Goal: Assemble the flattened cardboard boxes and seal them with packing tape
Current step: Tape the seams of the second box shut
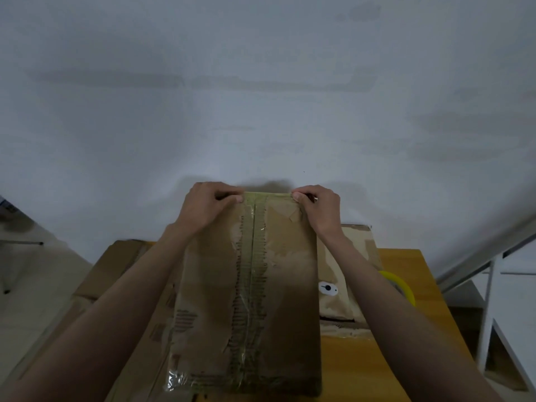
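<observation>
Both hands, left hand point(207, 203) and right hand point(317, 203), pinch the tape point(268, 196) on the box point(246, 300) far edge; sealing step, next press it down flat.

A single head-worn view looks forward and down, close over the wooden table point(406, 265) — a pale wall point(261, 82) fills the upper half, both forearms reach in from the bottom corners, and wide-angle bending curves the frame's edges.
</observation>
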